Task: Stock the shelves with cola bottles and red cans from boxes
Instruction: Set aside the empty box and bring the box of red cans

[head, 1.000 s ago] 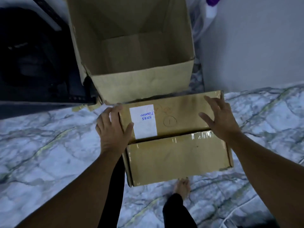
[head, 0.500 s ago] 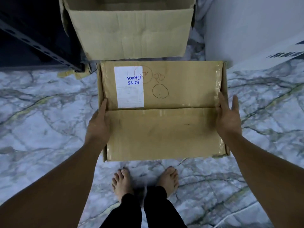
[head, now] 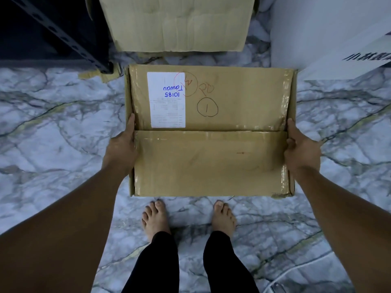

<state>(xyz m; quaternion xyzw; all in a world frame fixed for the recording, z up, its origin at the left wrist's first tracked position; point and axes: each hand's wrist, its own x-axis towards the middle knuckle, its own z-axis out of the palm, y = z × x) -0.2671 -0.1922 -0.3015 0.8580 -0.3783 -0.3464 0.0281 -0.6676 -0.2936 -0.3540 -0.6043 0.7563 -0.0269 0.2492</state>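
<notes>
- Judging from this moment, stocking is not yet begun: no cola bottles or red cans are visible.
- One closed box (head: 211, 132) lies on the floor, just before two bare feet.
- Left hand (head: 121, 151) and right hand (head: 302, 153) press its two sides; whether the fingers curl under, I cannot tell.
- One second box (head: 177, 24) stands behind, beside a dark shelf frame (head: 63, 32).

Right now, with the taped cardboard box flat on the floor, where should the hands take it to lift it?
By its two short ends, one from each side. The taped box is wide, flat and closed, with no handles. The left hand and right hand already sit at those ends, about midway along them, which should keep it level.
</notes>
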